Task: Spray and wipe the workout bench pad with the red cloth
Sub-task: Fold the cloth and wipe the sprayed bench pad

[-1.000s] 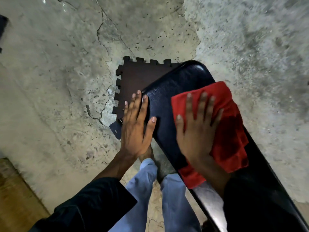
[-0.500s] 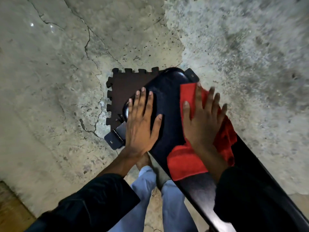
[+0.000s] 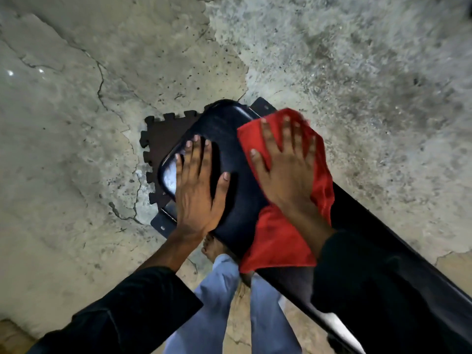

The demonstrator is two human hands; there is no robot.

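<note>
The black workout bench pad (image 3: 229,139) runs from the centre of the view down to the lower right. My right hand (image 3: 286,169) lies flat, fingers spread, pressing the red cloth (image 3: 278,238) onto the pad near its far right edge. The cloth spreads under and behind that hand and hangs over the pad's sides. My left hand (image 3: 199,185) rests flat and empty on the pad's left edge, fingers apart. No spray bottle is in view.
A dark interlocking foam floor tile (image 3: 163,139) lies under the bench's far end on the cracked concrete floor (image 3: 76,149). A metal bench foot plate (image 3: 162,223) sticks out at the left. My legs in light trousers (image 3: 217,302) stand beside the bench.
My right hand has slid the red cloth along the pad toward its far end. My left hand has shifted further onto the pad's left edge. The camera view has moved forward.
</note>
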